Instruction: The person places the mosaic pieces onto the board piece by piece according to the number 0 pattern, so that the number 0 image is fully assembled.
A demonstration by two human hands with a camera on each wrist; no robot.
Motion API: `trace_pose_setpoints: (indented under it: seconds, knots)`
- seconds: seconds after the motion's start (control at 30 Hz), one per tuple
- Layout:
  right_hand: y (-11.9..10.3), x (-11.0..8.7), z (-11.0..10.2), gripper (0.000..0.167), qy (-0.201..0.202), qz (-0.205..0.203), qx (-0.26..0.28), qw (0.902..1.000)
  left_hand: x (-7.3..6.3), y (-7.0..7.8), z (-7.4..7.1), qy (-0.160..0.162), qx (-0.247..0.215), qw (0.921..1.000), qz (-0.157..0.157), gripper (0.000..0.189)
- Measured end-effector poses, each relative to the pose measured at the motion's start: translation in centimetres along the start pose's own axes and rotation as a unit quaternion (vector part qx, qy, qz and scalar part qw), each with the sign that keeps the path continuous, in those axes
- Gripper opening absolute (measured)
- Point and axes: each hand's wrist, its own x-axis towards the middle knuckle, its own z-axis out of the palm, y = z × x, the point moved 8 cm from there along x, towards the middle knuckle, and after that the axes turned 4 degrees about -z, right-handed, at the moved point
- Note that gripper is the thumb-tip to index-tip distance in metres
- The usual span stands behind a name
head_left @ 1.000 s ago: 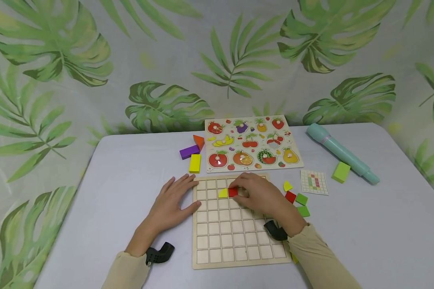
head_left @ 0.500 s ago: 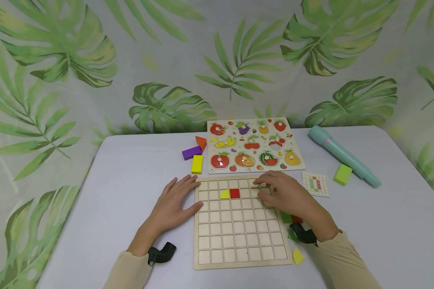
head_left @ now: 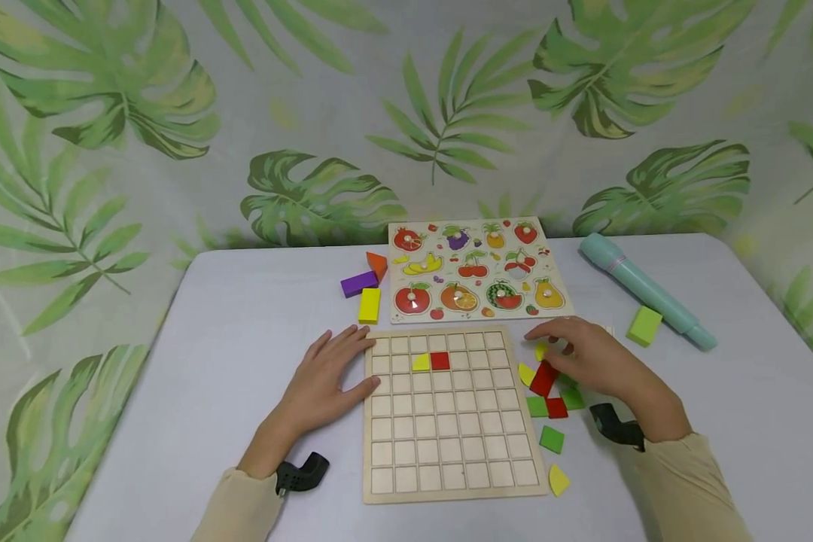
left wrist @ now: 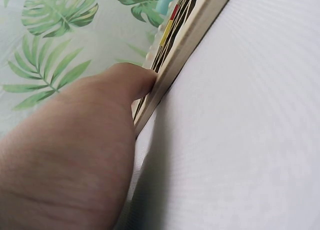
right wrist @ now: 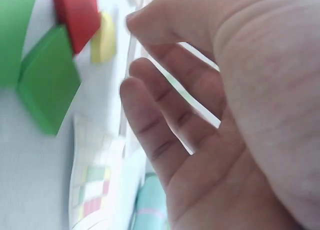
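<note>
A wooden grid board [head_left: 455,429] lies on the white table. In its second row sit a yellow quarter-round tile [head_left: 421,363] and, beside it, a red square tile [head_left: 440,361]. My left hand [head_left: 321,388] rests at the board's left edge, fingers spread; its thumb touches the edge in the left wrist view. My right hand [head_left: 586,357] hovers with loosely bent fingers over loose tiles right of the board, holding nothing. Near it lie a red tile [head_left: 544,379], a smaller red tile [head_left: 556,408], green tiles [right wrist: 50,82] and yellow quarter-round tiles. The hand hides part of the pile.
A fruit peg puzzle [head_left: 477,271] lies behind the board. Left of it are orange, purple [head_left: 359,284] and yellow [head_left: 369,306] blocks. At the back right are a teal microphone-shaped toy [head_left: 644,290] and a green block [head_left: 644,326]. A pattern card [right wrist: 92,185] lies beyond my right hand.
My right hand has let go of the red square tile, which stays in the grid, and has moved right to the loose tiles. My left hand has stayed in place.
</note>
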Motion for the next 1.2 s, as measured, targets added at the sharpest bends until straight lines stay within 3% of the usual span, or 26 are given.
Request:
trace_pose_setpoints:
  seconds: [0.23, 0.67, 0.87, 1.0, 1.2]
  knots:
    - [0.9, -0.2, 0.1, 0.027, -0.011, -0.031, -0.021, 0.9993, 0.0, 0.0, 0.0, -0.001, 0.002, 1.0, 0.0, 0.063]
    - [2.4, -0.3, 0.0, 0.029, 0.0, 0.024, -0.059, 0.998, 0.0, 0.0, 0.0, 0.0, -0.001, 1.0, -0.004, 0.063]
    - [2.7, -0.3, 0.3, 0.034, -0.014, 0.043, -0.045, 0.998, 0.0, 0.0, 0.0, -0.002, 0.002, 1.0, -0.006, 0.063]
    - [2.7, -0.3, 0.5, 0.032, -0.019, 0.043, -0.041, 0.998, -0.1, 0.1, -0.1, 0.0, 0.001, 1.0, -0.004, 0.062]
    - [2.2, -0.3, 0.3, 0.025, 0.008, 0.016, -0.061, 0.998, -0.1, 0.2, -0.2, -0.001, 0.0, 1.0, -0.003, 0.062]
